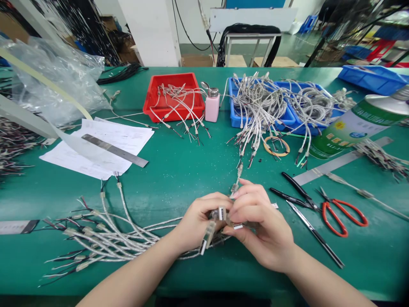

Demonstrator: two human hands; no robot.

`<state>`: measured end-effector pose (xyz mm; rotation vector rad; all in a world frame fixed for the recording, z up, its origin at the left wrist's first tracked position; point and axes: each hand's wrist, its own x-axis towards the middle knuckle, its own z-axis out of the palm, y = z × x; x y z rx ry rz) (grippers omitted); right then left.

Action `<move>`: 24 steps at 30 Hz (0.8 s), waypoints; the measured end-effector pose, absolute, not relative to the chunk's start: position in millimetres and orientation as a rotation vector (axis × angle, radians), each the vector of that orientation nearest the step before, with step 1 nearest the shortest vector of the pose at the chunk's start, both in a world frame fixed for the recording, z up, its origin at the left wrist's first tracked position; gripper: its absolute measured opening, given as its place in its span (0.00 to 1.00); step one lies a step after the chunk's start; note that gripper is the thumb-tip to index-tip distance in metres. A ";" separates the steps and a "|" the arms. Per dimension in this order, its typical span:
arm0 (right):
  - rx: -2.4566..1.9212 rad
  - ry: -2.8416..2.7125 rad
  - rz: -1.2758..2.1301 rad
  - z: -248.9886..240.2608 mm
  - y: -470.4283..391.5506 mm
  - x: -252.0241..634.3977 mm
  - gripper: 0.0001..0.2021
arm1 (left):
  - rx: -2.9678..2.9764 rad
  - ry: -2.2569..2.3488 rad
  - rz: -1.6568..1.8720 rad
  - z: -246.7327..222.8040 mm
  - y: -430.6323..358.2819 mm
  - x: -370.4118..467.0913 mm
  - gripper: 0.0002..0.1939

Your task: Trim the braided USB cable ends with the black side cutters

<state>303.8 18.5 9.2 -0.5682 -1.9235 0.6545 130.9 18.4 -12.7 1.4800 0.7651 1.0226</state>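
Note:
At the front middle of the green table, my left hand [198, 219] is closed around the plug ends of several USB cables [140, 238]. Their clear-sleeved, braided grey leads run out to the left and end in bare dark and light wires. USB plugs [208, 238] stick out between my two hands. My right hand [265, 226] is bent around the plugs on the right side of the bunch, thumb and fingers pinching them. Just above my fingertips a cable end with a clear moulded part [238, 175] points away from me. My palms hide part of the bunch.
Right of my hands lie black-handled pliers [298, 198], red-handled scissors [343, 213], tweezers [316, 234] and a steel ruler [341, 161]. Behind are a red tray [147, 106], pink bottle [211, 108], blue bins [235, 121] of cables, and a green-white can [354, 123]. Papers [92, 164] lie left.

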 end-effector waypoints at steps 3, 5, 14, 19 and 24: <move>-0.558 -1.928 0.640 9.3 18.7 303.6 0.04 | 1.483 0.761 1.029 -12.2 18.4 130.7 0.10; -0.552 -1.932 0.623 9.0 18.8 303.4 0.05 | 1.477 0.769 1.022 -11.6 18.3 130.8 0.08; -0.570 -1.974 0.554 5.4 19.9 303.9 0.07 | 1.487 0.847 1.001 -8.8 18.1 131.7 0.12; -0.587 -1.946 0.617 6.5 19.1 302.6 0.07 | 1.495 0.852 1.012 -13.0 18.7 131.7 0.13; -0.606 -1.895 0.690 2.6 19.6 301.3 0.08 | 1.510 0.843 1.037 -16.8 20.0 131.3 0.13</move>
